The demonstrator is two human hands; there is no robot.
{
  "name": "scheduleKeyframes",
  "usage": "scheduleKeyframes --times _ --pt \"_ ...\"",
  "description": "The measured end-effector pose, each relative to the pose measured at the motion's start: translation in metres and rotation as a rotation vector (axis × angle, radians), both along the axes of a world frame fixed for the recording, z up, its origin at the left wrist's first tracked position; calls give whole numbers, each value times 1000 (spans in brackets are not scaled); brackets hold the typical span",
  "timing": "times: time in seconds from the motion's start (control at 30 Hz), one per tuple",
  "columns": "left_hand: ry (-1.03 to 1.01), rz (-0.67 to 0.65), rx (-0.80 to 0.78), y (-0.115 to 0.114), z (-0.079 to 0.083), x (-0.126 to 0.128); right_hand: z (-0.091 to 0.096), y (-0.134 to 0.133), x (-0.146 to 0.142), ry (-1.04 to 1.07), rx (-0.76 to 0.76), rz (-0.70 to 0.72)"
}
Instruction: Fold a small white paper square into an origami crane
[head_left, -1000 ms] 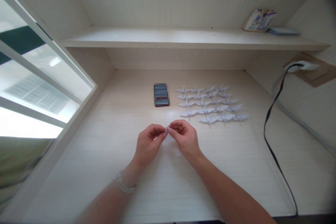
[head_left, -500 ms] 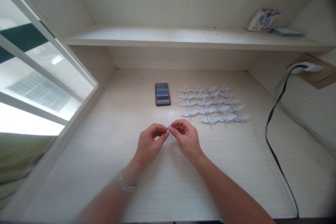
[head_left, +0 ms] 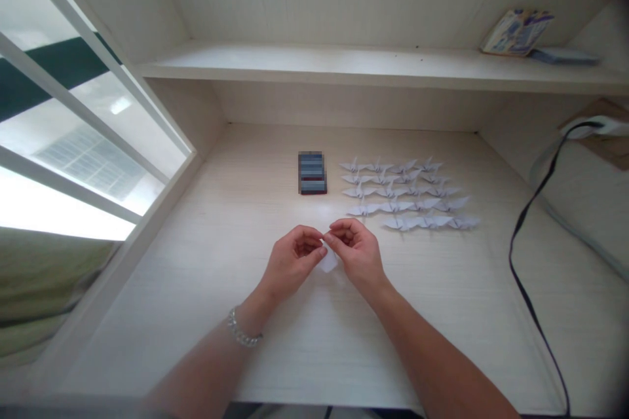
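Five rows of white origami cranes [head_left: 396, 207] stood folded on a desk [head_left: 196, 275] as the left hand [head_left: 297, 257] and right hand [head_left: 361, 255] pinched one small, seemingly unfinished paper piece [head_left: 328, 262].

1 pale shelf [head_left: 314, 59] runs above the light wooden desk [head_left: 221, 209].

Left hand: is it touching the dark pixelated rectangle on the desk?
Apart. The head view shows a strip of bare desk between the left hand and the dark pixelated rectangle.
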State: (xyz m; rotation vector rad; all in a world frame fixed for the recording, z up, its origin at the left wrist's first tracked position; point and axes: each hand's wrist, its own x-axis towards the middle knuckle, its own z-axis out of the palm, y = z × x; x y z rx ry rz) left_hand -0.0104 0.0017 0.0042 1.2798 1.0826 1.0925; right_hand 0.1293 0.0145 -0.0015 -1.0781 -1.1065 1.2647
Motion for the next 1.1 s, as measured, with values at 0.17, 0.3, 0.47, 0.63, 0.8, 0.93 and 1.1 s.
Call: scheduleKeyframes --times 0.17,0.3,0.47,0.63,0.8,0.93,1.1 --pt "-71 -41 -79 2 -3 -1 0 1 0 -16 -51 29" --pt "-105 70 -67 6 -3 -2 -3 4 3 -23 -77 98" --pt "-109 181 -76 9 -2 -6 -4 3 6 -199 -136 234" --pt "63 90 -114 10 -6 -7 0 1 7 -347 -91 234" --pt "161 123 -78 11 -8 -8 -4 1 3 -281 -150 254" --pt "165 135 -71 11 -7 -7 -8 2 2 -276 -170 305" --pt "117 94 -108 11 -7 -6 -5 3 4 -301 -175 301"
